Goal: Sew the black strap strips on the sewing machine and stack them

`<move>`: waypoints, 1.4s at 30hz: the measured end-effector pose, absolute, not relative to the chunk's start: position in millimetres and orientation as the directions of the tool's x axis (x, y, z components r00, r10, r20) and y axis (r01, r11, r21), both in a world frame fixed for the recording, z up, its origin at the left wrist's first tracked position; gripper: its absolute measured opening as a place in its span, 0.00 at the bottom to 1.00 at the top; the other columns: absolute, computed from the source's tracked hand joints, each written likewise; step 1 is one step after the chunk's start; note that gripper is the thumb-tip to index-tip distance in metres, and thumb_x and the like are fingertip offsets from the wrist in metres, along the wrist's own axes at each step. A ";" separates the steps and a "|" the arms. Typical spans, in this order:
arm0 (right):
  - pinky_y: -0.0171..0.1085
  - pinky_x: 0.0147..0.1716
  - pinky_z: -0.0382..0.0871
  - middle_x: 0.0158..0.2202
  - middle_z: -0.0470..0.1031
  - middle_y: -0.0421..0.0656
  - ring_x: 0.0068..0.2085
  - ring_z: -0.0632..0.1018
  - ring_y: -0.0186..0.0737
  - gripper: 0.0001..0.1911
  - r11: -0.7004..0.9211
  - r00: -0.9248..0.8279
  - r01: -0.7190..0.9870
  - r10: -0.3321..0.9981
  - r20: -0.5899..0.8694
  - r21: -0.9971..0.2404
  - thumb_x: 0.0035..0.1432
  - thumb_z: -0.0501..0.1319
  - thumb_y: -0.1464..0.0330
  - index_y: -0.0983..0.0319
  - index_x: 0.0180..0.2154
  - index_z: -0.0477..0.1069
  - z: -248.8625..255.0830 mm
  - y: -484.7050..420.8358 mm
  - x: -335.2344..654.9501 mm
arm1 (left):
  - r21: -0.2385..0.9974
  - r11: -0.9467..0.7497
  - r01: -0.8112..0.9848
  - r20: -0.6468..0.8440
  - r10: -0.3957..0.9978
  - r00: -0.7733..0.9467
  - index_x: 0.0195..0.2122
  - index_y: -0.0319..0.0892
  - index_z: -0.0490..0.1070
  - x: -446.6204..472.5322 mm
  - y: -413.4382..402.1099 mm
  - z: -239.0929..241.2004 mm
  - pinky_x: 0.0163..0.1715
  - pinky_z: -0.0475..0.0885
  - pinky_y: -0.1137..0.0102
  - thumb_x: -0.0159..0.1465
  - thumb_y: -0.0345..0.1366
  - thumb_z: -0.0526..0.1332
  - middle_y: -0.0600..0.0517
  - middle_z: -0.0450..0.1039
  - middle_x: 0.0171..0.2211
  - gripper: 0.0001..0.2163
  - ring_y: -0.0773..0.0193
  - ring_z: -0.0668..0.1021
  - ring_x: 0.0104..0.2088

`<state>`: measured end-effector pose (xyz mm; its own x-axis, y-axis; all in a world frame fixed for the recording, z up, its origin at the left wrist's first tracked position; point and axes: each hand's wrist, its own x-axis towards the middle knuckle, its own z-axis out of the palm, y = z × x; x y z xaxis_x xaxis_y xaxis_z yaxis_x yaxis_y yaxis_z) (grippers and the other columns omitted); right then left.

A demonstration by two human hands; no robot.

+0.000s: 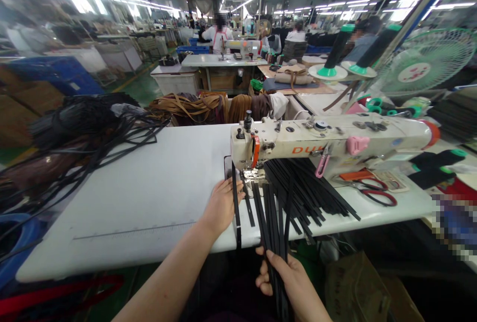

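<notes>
Resting flat on the white sewing table (149, 198) at the centre of the frame, the left hand (222, 207) presses its spread fingers against a single black strap (236, 207) that runs from under the needle area of the cream sewing machine (328, 138) down over the table's near edge; the hand is open and pins the strap rather than closing round it. At the bottom centre, the right hand (288, 275) is closed around a bundle of black straps (278, 227), thumb across the front, just below the table edge. The rest of that bundle fans out on the table under the machine's arm, right of centre. These straps look thin, light and limp, with enough body to lie straight yet hanging freely once past the edge, so they would likely slide against each other; holding them gathered near the end, as the right hand does, seems the surest grip. Red-handled scissors (372, 190) lie right of the bundle. A tangle of black cords (93, 123) sits at the left, and brown straps (197, 106) are heaped behind the table.
</notes>
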<state>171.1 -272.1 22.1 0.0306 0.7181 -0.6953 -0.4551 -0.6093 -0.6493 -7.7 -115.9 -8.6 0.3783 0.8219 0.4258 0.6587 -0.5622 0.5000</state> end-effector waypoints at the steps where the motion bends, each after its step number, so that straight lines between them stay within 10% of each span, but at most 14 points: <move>1: 0.30 0.19 0.73 0.19 0.75 0.37 0.22 0.80 0.37 0.39 -0.608 0.037 -0.449 0.720 -0.693 -0.655 0.34 0.79 0.45 0.69 0.39 0.77 21.5 -272.5 171.4 | 0.501 -0.562 0.658 0.427 0.822 0.377 0.56 0.45 0.75 -7.7 -116.0 -8.8 0.63 0.69 0.49 0.74 0.37 0.55 0.47 0.77 0.56 0.14 0.53 0.75 0.60; 42: 0.34 0.15 0.71 0.21 0.75 0.37 0.20 0.79 0.40 0.37 -0.546 0.105 -0.296 0.797 -0.595 -0.784 0.35 0.74 0.39 0.60 0.32 0.65 15.5 -267.7 164.5 | 0.460 -0.504 0.731 0.380 0.856 0.351 0.56 0.45 0.73 -3.5 -105.8 -13.9 0.67 0.64 0.49 0.74 0.38 0.56 0.48 0.74 0.59 0.13 0.54 0.70 0.65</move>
<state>164.5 -267.7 15.5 0.1050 0.7971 -0.5946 -0.2957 -0.5458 -0.7840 -3.5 -105.8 -13.9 0.3513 0.8555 0.3803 0.7309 -0.5045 0.4596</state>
